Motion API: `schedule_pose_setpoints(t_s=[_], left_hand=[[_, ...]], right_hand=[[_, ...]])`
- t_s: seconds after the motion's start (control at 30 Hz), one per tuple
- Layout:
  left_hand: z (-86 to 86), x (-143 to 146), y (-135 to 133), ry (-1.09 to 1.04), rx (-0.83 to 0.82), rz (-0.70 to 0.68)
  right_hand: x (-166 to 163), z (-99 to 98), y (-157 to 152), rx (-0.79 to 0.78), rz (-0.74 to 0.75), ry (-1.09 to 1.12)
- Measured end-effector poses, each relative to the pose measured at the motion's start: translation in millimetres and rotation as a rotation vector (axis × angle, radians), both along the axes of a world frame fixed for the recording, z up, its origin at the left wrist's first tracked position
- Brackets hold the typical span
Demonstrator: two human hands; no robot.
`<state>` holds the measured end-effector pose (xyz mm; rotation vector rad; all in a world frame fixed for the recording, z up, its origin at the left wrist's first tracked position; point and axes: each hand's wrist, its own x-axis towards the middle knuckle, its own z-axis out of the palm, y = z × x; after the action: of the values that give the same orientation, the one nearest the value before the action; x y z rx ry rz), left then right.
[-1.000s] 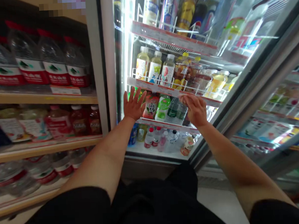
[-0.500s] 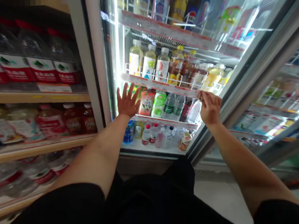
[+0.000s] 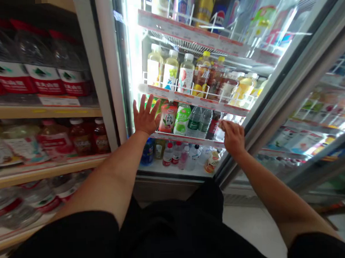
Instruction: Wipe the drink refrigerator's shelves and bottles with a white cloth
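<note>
My left hand (image 3: 145, 118) is at the left side of a lit drinks cooler, fingers spread wide, palm toward the shelves. It overlaps the price strip (image 3: 185, 98) of the middle shelf and is nearest a red-labelled bottle (image 3: 168, 117). Whether it touches glass, I cannot tell. My right hand (image 3: 233, 138) is at the right side, by the door frame (image 3: 260, 89), its fingers pinched together. Anything between its fingertips is too small to make out. Beside it stand a dark red-labelled bottle (image 3: 213, 127) and clear green-labelled bottles (image 3: 194, 122).
Shelves on the left carry large red-capped water bottles (image 3: 42, 70) and juice bottles (image 3: 82, 137). Another glass-fronted cooler (image 3: 308, 129) stands on the right. Small bottles (image 3: 168, 154) line the cooler's bottom, above pale floor (image 3: 249, 225).
My right hand has moved down and slightly left, from the end of the middle price strip to the bottles below it. My left hand stays spread in nearly the same place.
</note>
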<state>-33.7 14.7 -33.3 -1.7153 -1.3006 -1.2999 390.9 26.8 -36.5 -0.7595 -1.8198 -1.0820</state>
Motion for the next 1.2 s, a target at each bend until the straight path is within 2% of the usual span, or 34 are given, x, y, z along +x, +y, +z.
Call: schedule_pose_setpoints(t_s=[0.1,0.17,0.2,0.3,0.37,0.4,0.47,0.53,0.6,0.67,0.77,0.83,0.9,1.03,1.1,1.2], left_hand=[[0.6,1,-1,-0.008,0.013,-0.017],[0.7,1,-1,-0.007,0.018,-0.018],[0.8,2,-2,-0.008,0.017,-0.019],[1.1,2,-2,-0.018,0.0,-0.017],[1.1,2,-2,-0.028,-0.013,-0.018],[1.0,2,-2,-0.03,-0.017,-0.02],[0.5,1,-1,-0.031,-0.017,-0.022],[-0.2,1,0,-0.02,-0.01,-0.015],[-1.0,0,0,-0.004,-0.01,-0.005],[-1.6,0,1,0.0,-0.017,-0.004],[-2.4,-1,2,-0.003,-0.019,-0.004],[-2.9,-2,3,0.021,-0.002,0.01],[-3.5,-3,4,0.045,0.018,0.024],[-4.2,-4,5,0.04,0.025,0.014],[-4.0,-3,4,0.03,0.01,-0.007],[-3.6,-3,4,0.015,-0.006,-0.019]], right_hand=[[-21,-15.5,-13,-0.148,0.092,-0.348],[-33,-8.9,-14,-0.193,0.139,-0.439],[-39,-0.4,-12,-0.191,0.138,-0.394],[-56,29.4,0,-0.136,0.095,-0.066],[-68,36.4,5,-0.091,0.074,0.097],[-74,33.7,5,-0.07,0.067,0.115],[-86,19.4,0,-0.049,0.077,-0.009],[-95,4.2,-7,-0.077,0.112,-0.257],[-101,1.0,-11,-0.149,0.139,-0.428],[-107,13.3,-9,-0.199,0.132,-0.388],[-120,41.0,-2,-0.189,0.106,-0.093],[-130,48.0,-2,-0.181,0.1,0.039],[-139,42.0,-8,-0.222,0.106,-0.048],[-151,28.6,-19,-0.324,0.148,-0.492],[-155,38.1,-17,-0.292,0.152,-0.465],[-165,61.7,-11,-0.233,0.134,-0.174]])
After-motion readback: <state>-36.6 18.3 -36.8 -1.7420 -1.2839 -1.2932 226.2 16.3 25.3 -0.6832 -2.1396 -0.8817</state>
